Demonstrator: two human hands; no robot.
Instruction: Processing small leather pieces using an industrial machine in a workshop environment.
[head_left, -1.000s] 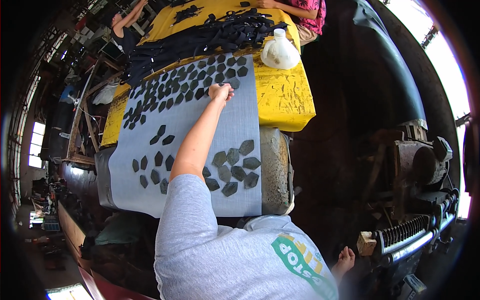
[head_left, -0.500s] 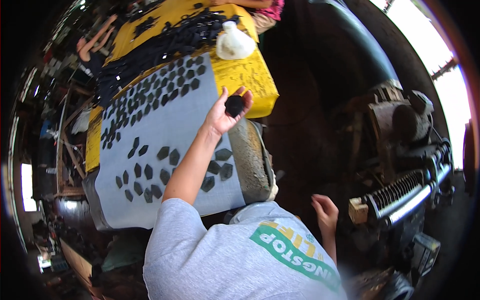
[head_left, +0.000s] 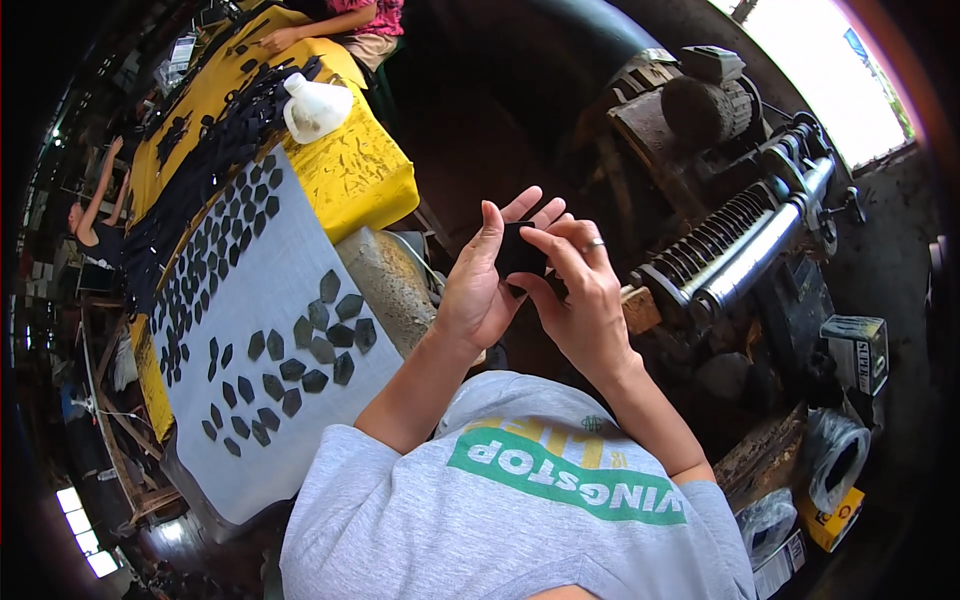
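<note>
My left hand is raised in front of my chest, palm up, with a dark, flat-sided black piece resting in it against the fingers. My right hand, a ring on one finger, pinches the edge of that piece between thumb and fingertips. Whether it is one piece or a stack I cannot tell. To the left, a pale grey sheet carries many flat black pentagon-like pieces, larger and looser at the near end, small and in close rows farther off.
A yellow-covered table bears black strips and a white plastic jug. Another person's hand rests at its far end. On the right stand a machine with a shiny roller and a boxy container.
My left hand has drawn back from over the sheet, still with the black piece. My right hand has come up to grip it. The view has turned right.
</note>
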